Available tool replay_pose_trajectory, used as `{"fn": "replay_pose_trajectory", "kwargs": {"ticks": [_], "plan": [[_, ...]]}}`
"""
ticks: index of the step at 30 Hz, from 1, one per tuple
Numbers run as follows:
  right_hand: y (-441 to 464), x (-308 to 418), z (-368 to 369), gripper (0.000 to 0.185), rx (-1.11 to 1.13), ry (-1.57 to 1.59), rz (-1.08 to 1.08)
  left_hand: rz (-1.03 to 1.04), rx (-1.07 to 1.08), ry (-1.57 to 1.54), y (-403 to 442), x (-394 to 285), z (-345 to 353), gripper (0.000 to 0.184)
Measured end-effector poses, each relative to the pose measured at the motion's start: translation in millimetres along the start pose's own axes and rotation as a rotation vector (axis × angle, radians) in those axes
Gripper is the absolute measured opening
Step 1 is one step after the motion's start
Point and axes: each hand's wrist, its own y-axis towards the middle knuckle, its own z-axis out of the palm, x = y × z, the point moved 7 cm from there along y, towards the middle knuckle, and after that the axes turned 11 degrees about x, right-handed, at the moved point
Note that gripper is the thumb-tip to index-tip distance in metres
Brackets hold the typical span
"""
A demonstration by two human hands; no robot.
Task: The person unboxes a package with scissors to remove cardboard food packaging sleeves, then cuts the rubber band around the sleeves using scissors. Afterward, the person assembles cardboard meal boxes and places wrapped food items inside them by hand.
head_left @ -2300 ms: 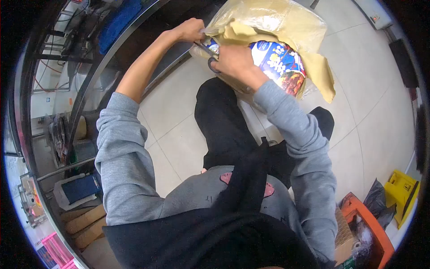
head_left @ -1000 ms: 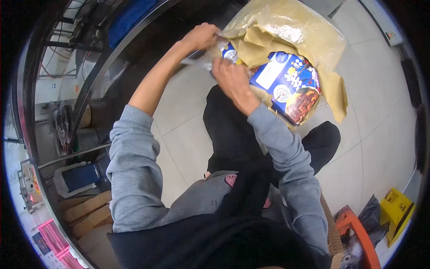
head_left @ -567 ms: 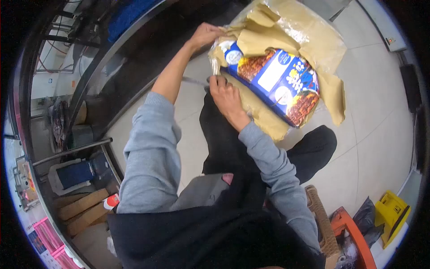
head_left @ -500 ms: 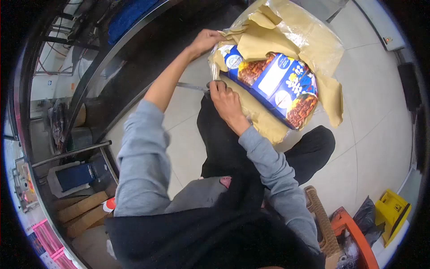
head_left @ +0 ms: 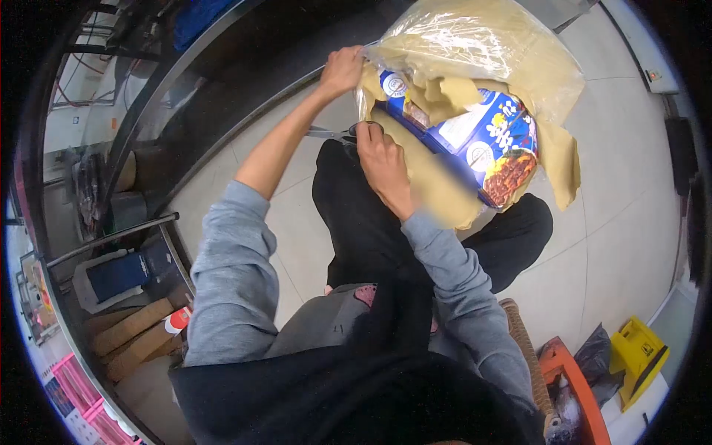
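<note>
A blue packet (head_left: 508, 133) with food pictures lies inside torn brown wrapping paper (head_left: 437, 193), at the upper right of the head view. Clear plastic wrap (head_left: 475, 37) covers the paper's far side. My left hand (head_left: 343, 70) is closed on the near left edge of the plastic and paper. Lower down, my right hand (head_left: 380, 159) is wrapped round the dark handles of a pair of scissors (head_left: 326, 134), whose metal blades point left, away from the packet. The right fingers are close to the lower end of the plastic edge; whether they also pinch it is hard to tell.
My black-clad knees are on either side of the tiled floor (head_left: 586, 193) below the packet. A dark cabinet frame (head_left: 211, 111) runs along the left. A woven basket (head_left: 523, 334), an orange crate (head_left: 571, 378) and a yellow sign (head_left: 636, 363) stand at lower right.
The plastic wrap has billowed up and the paper now folds over more of the packet's middle. My left hand has risen slightly; the scissors show more beside my right hand.
</note>
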Motion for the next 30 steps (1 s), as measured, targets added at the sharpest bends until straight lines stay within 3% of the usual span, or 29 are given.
{"fn": "replay_pose_trajectory", "kwargs": {"ticks": [2, 4, 8, 10, 12, 14, 16, 18, 20, 21, 23, 25, 26, 27, 28, 29, 30], "plan": [[-4.8, 2.4, 7.2, 0.006, 0.025, -0.033, -0.017, 0.047, 0.002, 0.096, 11.8, 9.4, 2.6, 0.034], [-5.7, 3.2, 13.4, 0.006, 0.032, -0.071, -0.046, 0.088, 0.167, 0.127, 25.4, 16.7, 11.9, 0.033], [-9.1, 4.3, 22.9, 0.007, 0.060, -0.109, -0.104, 0.152, 0.033, -0.071, 29.0, 17.8, 16.4, 0.032], [-21.6, 7.9, 26.8, 0.007, 0.116, -0.091, -0.110, 0.110, 0.116, -0.147, 22.7, 23.7, 22.2, 0.029], [-13.0, 0.2, 16.0, 0.010, 0.048, 0.011, -0.139, 0.039, 0.398, -0.268, 46.2, 31.6, 23.5, 0.025], [-17.9, 2.0, 10.2, 0.011, 0.079, 0.002, -0.110, 0.050, 0.449, -0.273, 39.6, 27.9, 23.6, 0.025], [-27.2, -2.3, -2.1, 0.016, 0.115, 0.131, -0.145, 0.175, 0.128, -0.171, 3.3, -3.0, -7.7, 0.028], [-56.0, -6.7, -30.1, 0.020, 0.157, 0.140, -0.176, 0.131, 0.148, -0.175, -29.4, -8.6, -8.2, 0.031], [-88.2, -22.1, -57.7, 0.027, 0.160, 0.162, -0.218, 0.266, -0.113, 0.011, -60.7, -26.9, -20.1, 0.034], [-103.7, -34.1, -70.8, 0.031, 0.130, 0.174, -0.236, 0.274, -0.107, -0.001, -76.0, -41.8, -20.9, 0.034], [-129.8, -64.1, -95.2, 0.031, 0.126, 0.148, -0.212, 0.440, -0.431, 0.181, -125.5, -84.2, -47.8, 0.032], [-148.9, -101.9, -117.9, 0.032, 0.000, 0.134, -0.157, 0.498, -0.426, 0.221, -153.3, -106.3, -34.4, 0.027], [-154.3, -124.6, -123.5, 0.033, -0.065, 0.180, -0.070, 0.601, -0.390, 0.083, -166.8, -114.1, -16.2, 0.019], [-153.4, -145.5, -128.6, 0.038, -0.089, 0.217, 0.096, 0.670, -0.316, -0.001, -175.9, -122.7, 9.0, 0.015], [-151.5, -162.9, -133.1, 0.044, -0.109, 0.254, 0.264, 0.751, -0.244, 0.109, -186.5, -138.4, 32.0, 0.016], [-140.1, -162.0, -137.8, 0.044, -0.105, 0.248, 0.258, 0.867, -0.214, 0.150, -193.3, -146.5, 55.2, 0.021], [-123.5, -154.0, -144.4, 0.052, -0.132, 0.206, 0.213, 0.821, -0.190, 0.198, -194.8, -141.5, 82.3, 0.020]]}}
